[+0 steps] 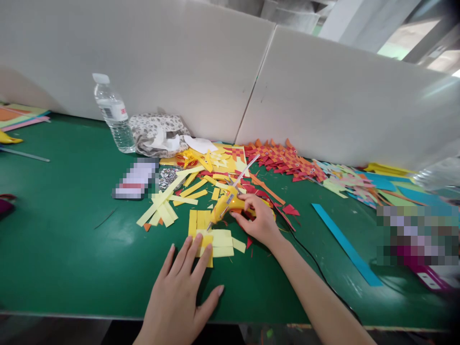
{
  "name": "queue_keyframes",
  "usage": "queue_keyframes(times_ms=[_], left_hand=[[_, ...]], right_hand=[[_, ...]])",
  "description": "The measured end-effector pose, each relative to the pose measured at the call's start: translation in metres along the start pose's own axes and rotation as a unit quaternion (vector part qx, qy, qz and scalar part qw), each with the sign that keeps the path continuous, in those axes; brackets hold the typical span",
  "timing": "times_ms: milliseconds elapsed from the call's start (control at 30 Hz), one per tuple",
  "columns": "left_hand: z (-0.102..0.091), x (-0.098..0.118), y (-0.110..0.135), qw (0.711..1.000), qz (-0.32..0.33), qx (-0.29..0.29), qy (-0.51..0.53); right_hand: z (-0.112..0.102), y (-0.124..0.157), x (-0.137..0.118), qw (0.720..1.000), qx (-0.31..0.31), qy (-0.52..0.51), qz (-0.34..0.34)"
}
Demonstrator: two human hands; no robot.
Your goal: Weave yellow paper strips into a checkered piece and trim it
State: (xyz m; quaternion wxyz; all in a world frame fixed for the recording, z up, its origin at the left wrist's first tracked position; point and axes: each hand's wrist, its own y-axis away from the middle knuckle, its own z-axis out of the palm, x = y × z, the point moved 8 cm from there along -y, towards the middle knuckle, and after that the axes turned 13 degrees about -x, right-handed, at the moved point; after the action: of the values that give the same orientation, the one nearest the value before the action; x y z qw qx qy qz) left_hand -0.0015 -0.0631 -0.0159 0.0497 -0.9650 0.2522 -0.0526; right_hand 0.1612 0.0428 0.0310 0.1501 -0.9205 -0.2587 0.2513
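My right hand (pixel 259 218) is wrapped round a yellow hot glue gun (pixel 223 205), with a clear glue stick (pixel 246 170) poking out of its back. The gun's nozzle points down at woven paper strips: darker yellow strips (pixel 200 219) run up and down, and pale yellow strips (pixel 223 243) cross over them. Fingers spread, my left hand (pixel 183 282) lies with its fingertips on the near left part of the woven strips. Whether the nozzle touches the paper I cannot tell.
Loose yellow strips (pixel 163 203) and red scraps lie behind the weave. Finished red-orange woven pieces (pixel 280 158) line the partition. A water bottle (pixel 114 115), a phone (pixel 136 178), and a patterned cloth bag (pixel 158 129) stand left. A blue strip (pixel 345 244) and the gun's black cord (pixel 316 263) lie right.
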Motion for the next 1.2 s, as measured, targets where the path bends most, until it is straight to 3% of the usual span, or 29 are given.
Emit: queue_keyframes(times_ms=[67,267,400,567,767,867,1200], left_hand=[[0.000,0.000,0.000,1.000,-0.001,-0.002,0.000],[-0.001,0.000,0.000,1.000,0.000,-0.006,0.001],[-0.003,-0.001,-0.001,1.000,-0.004,0.000,0.011],[-0.005,-0.001,0.002,0.999,-0.009,0.024,0.021],[-0.001,-0.002,0.002,1.000,-0.011,0.015,0.015],[-0.001,-0.001,0.001,1.000,-0.004,0.008,0.011],[-0.003,0.001,0.000,1.000,0.009,0.000,0.003]], right_hand=[[0.005,-0.001,0.000,1.000,-0.017,0.018,-0.003],[-0.018,0.003,0.024,0.988,0.116,0.050,0.087],[-0.024,0.002,0.025,0.984,0.127,0.070,0.100],[-0.018,-0.003,-0.002,0.996,0.066,0.057,0.017],[0.001,-0.008,-0.037,0.995,-0.072,0.021,-0.068],[0.021,-0.012,-0.046,0.989,-0.138,0.001,-0.059],[0.048,-0.020,-0.032,0.967,-0.153,-0.190,0.071]])
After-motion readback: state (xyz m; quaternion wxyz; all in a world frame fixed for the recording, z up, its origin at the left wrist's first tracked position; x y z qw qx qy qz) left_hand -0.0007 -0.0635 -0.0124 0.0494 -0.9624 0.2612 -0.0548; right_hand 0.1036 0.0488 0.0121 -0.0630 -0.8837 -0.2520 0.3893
